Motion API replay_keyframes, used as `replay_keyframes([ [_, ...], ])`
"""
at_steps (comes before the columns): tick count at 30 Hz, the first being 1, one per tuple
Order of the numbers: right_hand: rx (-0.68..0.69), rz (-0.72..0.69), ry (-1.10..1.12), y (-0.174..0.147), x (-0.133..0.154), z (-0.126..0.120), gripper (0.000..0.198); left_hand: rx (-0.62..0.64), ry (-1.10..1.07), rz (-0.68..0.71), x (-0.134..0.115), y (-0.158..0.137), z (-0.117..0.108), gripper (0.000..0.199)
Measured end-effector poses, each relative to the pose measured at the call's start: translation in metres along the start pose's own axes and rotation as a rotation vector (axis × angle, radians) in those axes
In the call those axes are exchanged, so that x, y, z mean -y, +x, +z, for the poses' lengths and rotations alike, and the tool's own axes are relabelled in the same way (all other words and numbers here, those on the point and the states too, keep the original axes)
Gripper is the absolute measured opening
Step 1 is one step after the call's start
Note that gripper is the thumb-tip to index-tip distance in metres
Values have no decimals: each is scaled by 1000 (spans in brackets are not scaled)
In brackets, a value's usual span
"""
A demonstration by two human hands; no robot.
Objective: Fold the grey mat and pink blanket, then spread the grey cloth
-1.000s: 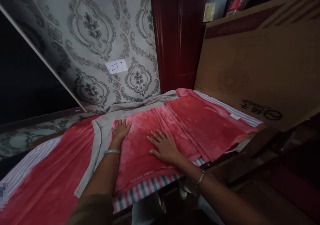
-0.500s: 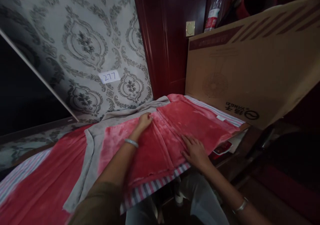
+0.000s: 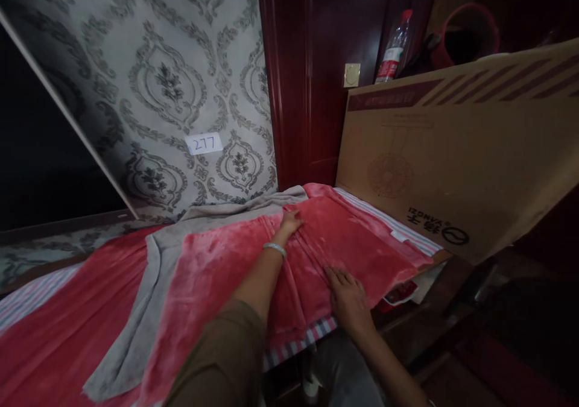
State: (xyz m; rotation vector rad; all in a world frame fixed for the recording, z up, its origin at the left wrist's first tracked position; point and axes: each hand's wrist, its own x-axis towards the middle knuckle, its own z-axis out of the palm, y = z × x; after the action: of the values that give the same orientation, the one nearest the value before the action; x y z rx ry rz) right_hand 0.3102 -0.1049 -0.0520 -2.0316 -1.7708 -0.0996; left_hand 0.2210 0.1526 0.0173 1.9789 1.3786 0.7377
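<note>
A red plush cloth (image 3: 226, 250) lies spread in front of me, with a folded section (image 3: 357, 232) on its right and creases running down the middle. My left hand (image 3: 291, 220) rests at the far end of these creases, its fingers apart on the cloth. Closer to me, my right hand (image 3: 349, 295) lies flat on the near end of the folded section, fingers stretched out. Beneath and behind the red cloth shows grey fabric (image 3: 136, 310), with a rolled edge on the left. A white tag (image 3: 398, 236) sits on the right part.
Under the cloths is a striped sheet (image 3: 289, 350). A large cardboard box (image 3: 407, 154) stands at the right, with a plastic bottle (image 3: 392, 57) behind its top edge. Patterned wallpaper carries a paper marked 277 (image 3: 204, 143). A dark screen (image 3: 49, 135) is at left.
My left hand has moved right along the far edge to the middle creases. My right hand stays on the folded section, slightly lower in view. The near left part of the red cloth looks more spread out.
</note>
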Motion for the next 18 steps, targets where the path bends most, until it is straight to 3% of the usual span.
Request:
replay_keyframes([
  [5, -62, -43, 60, 16, -7, -25, 64, -90, -2, -49, -3, 11, 8, 38],
  [9, -149, -155, 119, 19, 16, -39, 64, -184, 34, -37, 5, 12, -4, 35],
  [13, -16, -219, 161, 7, 40, -16, 69, -179, 126, -47, 24, 7, -22, 32],
  [18, 27, -187, 186, -8, 40, 4, 73, -110, 161, -31, 49, 6, -30, 33],
])
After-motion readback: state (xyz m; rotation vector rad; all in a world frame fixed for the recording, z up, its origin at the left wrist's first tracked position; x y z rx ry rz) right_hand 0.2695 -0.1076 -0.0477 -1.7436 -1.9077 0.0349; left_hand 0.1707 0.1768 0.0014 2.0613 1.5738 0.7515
